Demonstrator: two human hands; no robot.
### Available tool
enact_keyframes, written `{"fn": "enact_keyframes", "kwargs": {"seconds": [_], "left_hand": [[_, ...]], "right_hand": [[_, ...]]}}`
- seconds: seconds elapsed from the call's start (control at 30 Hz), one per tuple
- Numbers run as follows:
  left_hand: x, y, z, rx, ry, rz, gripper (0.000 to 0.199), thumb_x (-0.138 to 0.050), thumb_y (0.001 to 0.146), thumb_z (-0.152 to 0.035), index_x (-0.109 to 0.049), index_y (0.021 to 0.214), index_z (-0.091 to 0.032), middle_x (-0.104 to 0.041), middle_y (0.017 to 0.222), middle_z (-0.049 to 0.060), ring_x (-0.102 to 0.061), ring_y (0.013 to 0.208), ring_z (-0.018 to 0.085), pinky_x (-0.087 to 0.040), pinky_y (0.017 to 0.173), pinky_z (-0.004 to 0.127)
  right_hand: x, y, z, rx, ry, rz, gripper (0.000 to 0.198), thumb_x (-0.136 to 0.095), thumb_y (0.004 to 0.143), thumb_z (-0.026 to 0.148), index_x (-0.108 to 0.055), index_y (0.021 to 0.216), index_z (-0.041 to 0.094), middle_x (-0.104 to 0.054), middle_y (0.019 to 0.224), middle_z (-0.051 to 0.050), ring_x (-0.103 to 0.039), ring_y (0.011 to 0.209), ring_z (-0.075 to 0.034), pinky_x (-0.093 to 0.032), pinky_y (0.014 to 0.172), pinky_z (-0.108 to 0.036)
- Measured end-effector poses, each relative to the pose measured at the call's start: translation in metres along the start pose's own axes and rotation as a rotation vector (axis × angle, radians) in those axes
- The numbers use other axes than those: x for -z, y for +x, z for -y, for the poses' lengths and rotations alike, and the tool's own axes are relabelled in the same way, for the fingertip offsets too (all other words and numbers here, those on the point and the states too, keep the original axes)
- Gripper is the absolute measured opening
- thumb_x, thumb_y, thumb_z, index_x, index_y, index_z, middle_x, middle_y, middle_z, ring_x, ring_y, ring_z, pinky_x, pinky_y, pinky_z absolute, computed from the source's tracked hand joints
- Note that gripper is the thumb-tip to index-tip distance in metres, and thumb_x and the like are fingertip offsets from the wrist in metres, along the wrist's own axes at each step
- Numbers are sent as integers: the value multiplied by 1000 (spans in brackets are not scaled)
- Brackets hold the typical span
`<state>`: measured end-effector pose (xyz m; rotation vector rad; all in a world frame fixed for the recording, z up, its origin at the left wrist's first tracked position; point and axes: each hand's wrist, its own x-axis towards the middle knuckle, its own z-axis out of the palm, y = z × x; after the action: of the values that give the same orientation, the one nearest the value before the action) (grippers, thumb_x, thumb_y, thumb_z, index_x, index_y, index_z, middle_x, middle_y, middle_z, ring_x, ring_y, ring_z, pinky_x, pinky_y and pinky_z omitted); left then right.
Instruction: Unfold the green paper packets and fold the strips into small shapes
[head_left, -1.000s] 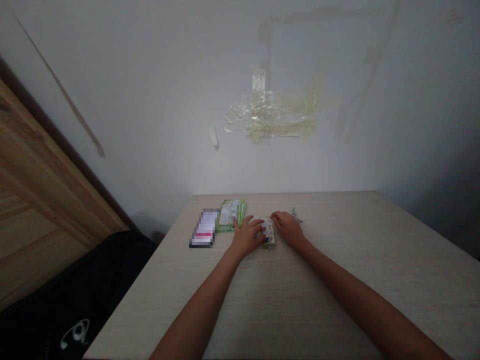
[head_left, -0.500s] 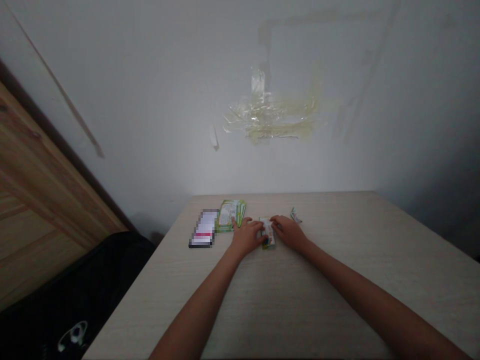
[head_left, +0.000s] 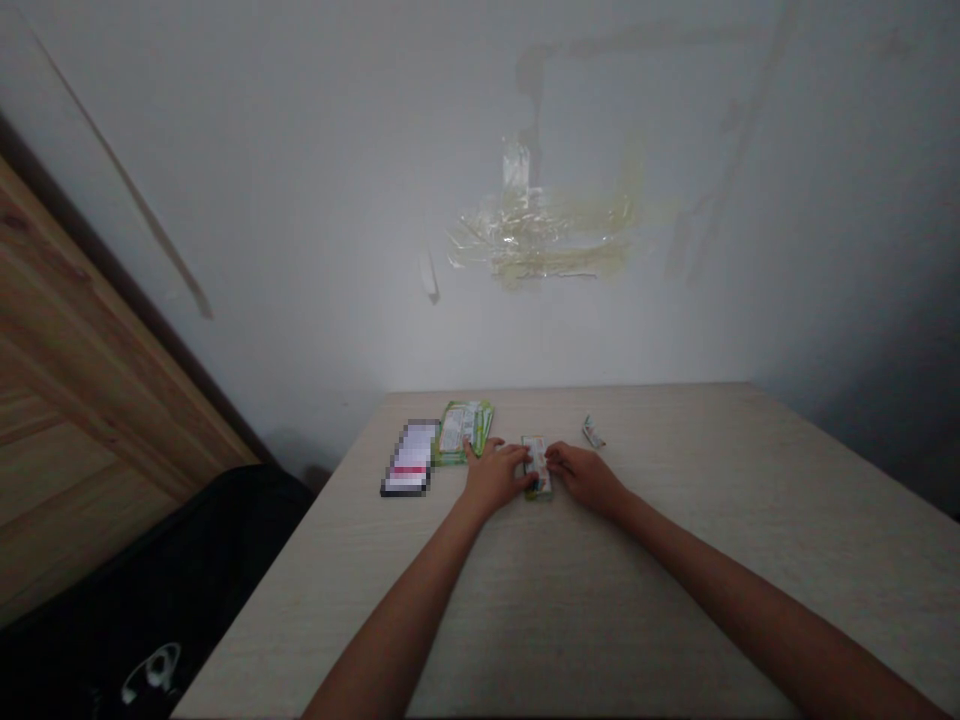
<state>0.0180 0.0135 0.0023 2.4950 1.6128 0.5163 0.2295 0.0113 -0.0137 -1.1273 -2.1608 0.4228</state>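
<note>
A small folded printed packet [head_left: 538,468], white with green and coloured parts, lies flat on the table between my hands. My left hand [head_left: 496,476] holds its left edge, thumb toward the near end and fingertips further up, while the other fingers spread toward the stack. At the packet's right edge, my right hand [head_left: 589,474] is closed, its thumb and fingertips pinched together there. Several similar green and white packets [head_left: 459,432] lie stacked just beyond my left hand. Behind my right hand sits a small crumpled or folded piece [head_left: 593,432] with white and green print.
A phone [head_left: 411,458] with a blurred screen lies left of the stack. The pale wooden table [head_left: 517,600] meets a wall [head_left: 315,200] with patches of clear tape [head_left: 540,235]. A black bag [head_left: 187,560] and wooden panel [head_left: 75,390] stand at the left.
My right hand's fingers have drawn in and shifted slightly right, from over the packet to its right edge. My left hand stays almost in place on the packet.
</note>
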Motion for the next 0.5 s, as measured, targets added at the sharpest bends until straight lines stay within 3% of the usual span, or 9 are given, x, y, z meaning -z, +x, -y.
{"fn": "enact_keyframes", "kwargs": {"seconds": [0.5], "left_hand": [[-1,0,1,-2,58,4,32,-59,83,-54,-64,111,-39,-63,130,-3,-42,130,32,2,104,80]], "right_hand": [[9,-25,13,-19,99,95,8,-53,88,18,-55,95,21,-69,89,-4,-65,81,-19,-46,74,-28]]}}
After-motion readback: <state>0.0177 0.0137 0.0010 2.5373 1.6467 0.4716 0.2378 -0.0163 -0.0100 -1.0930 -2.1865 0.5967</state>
